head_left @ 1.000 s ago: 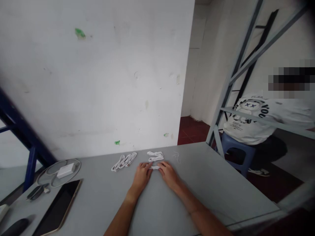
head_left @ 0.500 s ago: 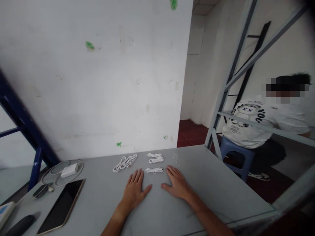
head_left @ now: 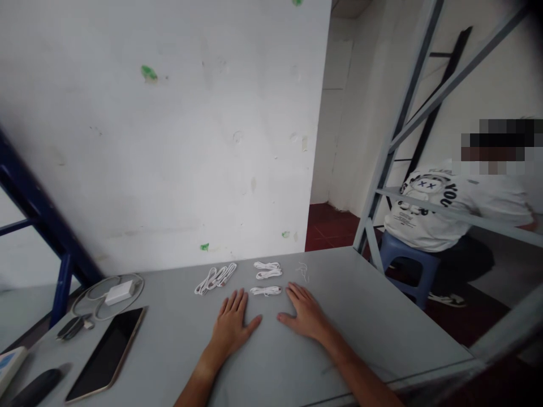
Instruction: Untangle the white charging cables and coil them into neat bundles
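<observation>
Grip released: left hand (head_left: 231, 325) and right hand (head_left: 306, 314) laid flat, nothing held

Largest item first: the grey tabletop (head_left: 178, 333), on which everything handled is laid. A dark-screened tablet (head_left: 108, 353) is left on the left side, well apart from the work; behind it, a white adapter (head_left: 120, 292) is ringed by its cable. Both hands are placed palm down, fingers spread apart, thumbs pointed toward each other with a gap between. A second ago the near bundle was being pinched by the fingertips of both; half a second ago it had been let go, and hardly anything has been altered since.

The large cable bundle (head_left: 215, 279) is left ahead of the left hand, untouched. The folded bundle (head_left: 268, 271) is set at the back, centre. Just in front of it, the near bundle (head_left: 266, 291) is laid crosswise, right end just beside the right fingertips, not gripped. Its arranging is judged finished or paused; how it is secured cannot be told. Smallest: thin pale strands (head_left: 303, 272), scattered beyond the right hand, kind unclear.
</observation>
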{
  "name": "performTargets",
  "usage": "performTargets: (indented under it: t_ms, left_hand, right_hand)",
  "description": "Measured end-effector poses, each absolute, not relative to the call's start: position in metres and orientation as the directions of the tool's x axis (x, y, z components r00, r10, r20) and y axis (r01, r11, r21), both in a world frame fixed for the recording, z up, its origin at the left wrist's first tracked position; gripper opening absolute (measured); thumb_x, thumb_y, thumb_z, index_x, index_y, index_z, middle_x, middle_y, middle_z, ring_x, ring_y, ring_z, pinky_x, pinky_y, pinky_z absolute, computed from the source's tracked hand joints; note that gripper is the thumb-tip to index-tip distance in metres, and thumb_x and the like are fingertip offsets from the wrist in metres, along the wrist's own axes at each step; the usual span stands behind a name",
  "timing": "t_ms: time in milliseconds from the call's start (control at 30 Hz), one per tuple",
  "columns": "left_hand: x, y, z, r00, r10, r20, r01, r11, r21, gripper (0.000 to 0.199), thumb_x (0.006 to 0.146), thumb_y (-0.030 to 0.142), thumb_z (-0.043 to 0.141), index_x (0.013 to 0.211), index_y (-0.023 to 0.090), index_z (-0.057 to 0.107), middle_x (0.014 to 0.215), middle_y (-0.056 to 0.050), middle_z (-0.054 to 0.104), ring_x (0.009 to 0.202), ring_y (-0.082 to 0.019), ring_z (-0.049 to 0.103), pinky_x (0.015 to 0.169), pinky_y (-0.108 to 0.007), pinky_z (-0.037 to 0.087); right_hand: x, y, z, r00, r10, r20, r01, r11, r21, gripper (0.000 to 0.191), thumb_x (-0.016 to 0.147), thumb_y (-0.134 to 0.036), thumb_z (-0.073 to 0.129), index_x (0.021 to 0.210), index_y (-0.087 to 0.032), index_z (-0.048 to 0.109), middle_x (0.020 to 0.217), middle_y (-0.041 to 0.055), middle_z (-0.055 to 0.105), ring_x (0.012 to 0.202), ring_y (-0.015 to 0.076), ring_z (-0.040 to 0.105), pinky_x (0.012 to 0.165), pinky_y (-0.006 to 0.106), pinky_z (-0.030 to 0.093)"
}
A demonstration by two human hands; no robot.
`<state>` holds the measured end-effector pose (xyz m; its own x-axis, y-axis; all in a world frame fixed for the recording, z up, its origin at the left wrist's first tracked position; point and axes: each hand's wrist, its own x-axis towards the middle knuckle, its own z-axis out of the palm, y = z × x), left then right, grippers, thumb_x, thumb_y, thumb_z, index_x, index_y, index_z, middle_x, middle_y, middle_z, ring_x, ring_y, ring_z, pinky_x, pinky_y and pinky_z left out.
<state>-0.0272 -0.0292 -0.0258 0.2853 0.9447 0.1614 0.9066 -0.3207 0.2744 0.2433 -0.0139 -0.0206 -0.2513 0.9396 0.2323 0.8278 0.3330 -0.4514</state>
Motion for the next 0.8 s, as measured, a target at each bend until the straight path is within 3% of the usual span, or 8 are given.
performTargets:
  t_ms: [167,367,467,567,667,800]
  left_hand:
    - [-0.032,-0.015,-0.032,0.213,0.948,0.238,0.909,-0.282,0.307,0.069,0.097,0.062,0.049,0.148,0.015,0.057,0.16,-0.017,0.05,0.151,-0.037,0.041,0.123,-0.055,0.033]
    - [-0.046,0.019,-0.03,0.05,0.896,0.44,0.955,-0.172,0.242,0.048,0.099,0.035,0.049,0.139,0.011,0.06,0.153,-0.02,0.054,0.145,-0.037,0.046,0.122,-0.052,0.035]
    - [-0.047,0.027,-0.03,0.024,0.899,0.437,0.963,-0.137,0.231,0.047,0.098,0.03,0.049,0.139,0.01,0.059,0.154,-0.021,0.053,0.144,-0.039,0.045,0.12,-0.055,0.036]
    - [-0.047,0.029,-0.032,0.028,0.903,0.428,0.965,-0.136,0.224,0.042,0.099,0.031,0.049,0.132,0.009,0.063,0.149,-0.021,0.057,0.141,-0.038,0.049,0.118,-0.053,0.038]
    - [-0.049,0.028,-0.032,0.072,0.887,0.457,0.952,-0.197,0.233,0.031,0.098,0.027,0.048,0.116,0.014,0.07,0.136,-0.018,0.066,0.131,-0.034,0.056,0.114,-0.05,0.043]
    - [-0.05,0.017,-0.029,0.211,0.857,0.47,0.884,-0.372,0.282,0.027,0.097,0.019,0.045,0.089,0.02,0.07,0.104,-0.012,0.073,0.106,-0.029,0.065,0.101,-0.045,0.052]
  right_hand:
    - [0.243,-0.015,-0.015,-0.257,0.942,0.215,0.815,0.331,-0.476,0.074,0.067,-0.053,0.063,0.133,-0.029,0.041,0.146,0.0085,0.038,0.135,0.0327,0.031,0.112,0.044,0.022]
    - [0.241,-0.017,-0.013,-0.216,0.948,0.234,0.821,0.306,-0.482,0.07,0.066,-0.053,0.064,0.129,-0.028,0.046,0.143,0.0084,0.042,0.132,0.0334,0.035,0.109,0.045,0.026]
    - [0.234,-0.02,-0.007,-0.231,0.909,0.346,0.797,0.381,-0.469,0.055,0.072,-0.047,0.061,0.123,-0.031,0.051,0.134,0.0068,0.051,0.124,0.0315,0.044,0.104,0.044,0.033]
    - [0.219,-0.024,0.003,-0.382,0.831,0.404,0.718,0.542,-0.437,0.034,0.079,-0.036,0.055,0.113,-0.034,0.058,0.117,0.0027,0.063,0.112,0.0274,0.053,0.098,0.041,0.039]
    - [0.203,-0.026,0.009,-0.546,0.751,0.371,0.628,0.66,-0.411,0.026,0.081,-0.034,0.054,0.106,-0.036,0.061,0.107,-0.0003,0.068,0.105,0.0254,0.057,0.095,0.038,0.041]
    - [0.191,-0.02,0.01,-0.569,0.748,0.342,0.632,0.663,-0.401,0.037,0.077,-0.043,0.059,0.114,-0.037,0.056,0.124,0.0006,0.061,0.115,0.0279,0.052,0.1,0.041,0.037]
